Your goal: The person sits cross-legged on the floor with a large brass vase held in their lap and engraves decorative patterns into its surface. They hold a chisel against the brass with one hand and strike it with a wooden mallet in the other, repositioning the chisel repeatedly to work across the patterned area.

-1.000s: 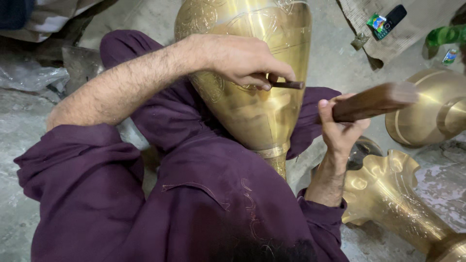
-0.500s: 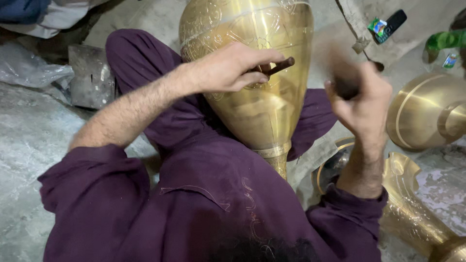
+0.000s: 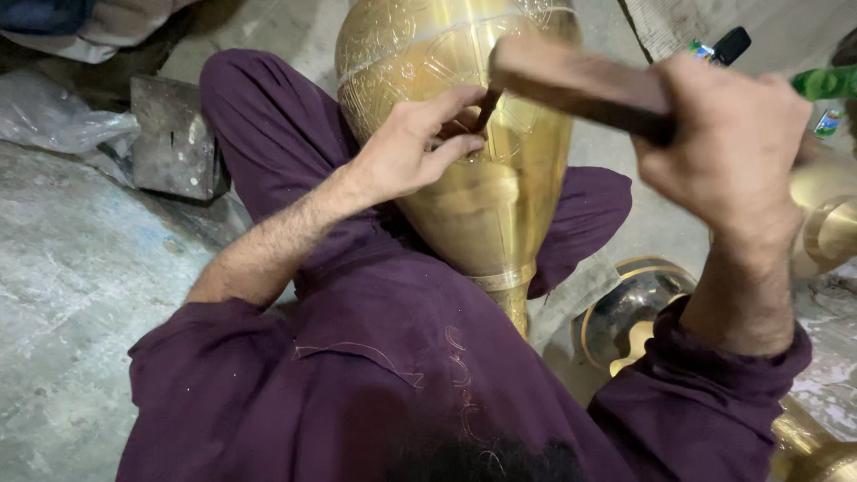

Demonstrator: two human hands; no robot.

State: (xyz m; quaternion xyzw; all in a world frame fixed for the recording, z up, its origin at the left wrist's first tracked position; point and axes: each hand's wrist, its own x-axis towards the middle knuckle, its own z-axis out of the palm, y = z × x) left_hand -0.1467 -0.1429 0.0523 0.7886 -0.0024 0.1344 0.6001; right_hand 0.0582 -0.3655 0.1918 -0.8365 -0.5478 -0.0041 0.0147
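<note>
A large engraved brass vase [image 3: 500, 205] lies across my lap between my purple-clad legs. My left hand [image 3: 411, 143] rests on its side and pinches a thin dark chisel [image 3: 486, 107] with the tip against the metal. My right hand [image 3: 728, 143] is raised at the right, gripping a dark wooden mallet [image 3: 580, 85] whose head hovers just above the chisel's top.
More brass pieces lie on the floor at the right: a round base [image 3: 629, 308], a curved part [image 3: 830, 228] and another at the lower right corner [image 3: 817, 446]. A dark block [image 3: 174, 138] and crumpled plastic [image 3: 62, 120] sit at the left on the concrete floor [image 3: 80, 295].
My right hand has lifted and swung the mallet leftward over the chisel. The chisel in my left hand has tilted from lying flat to more upright. The view has shifted.
</note>
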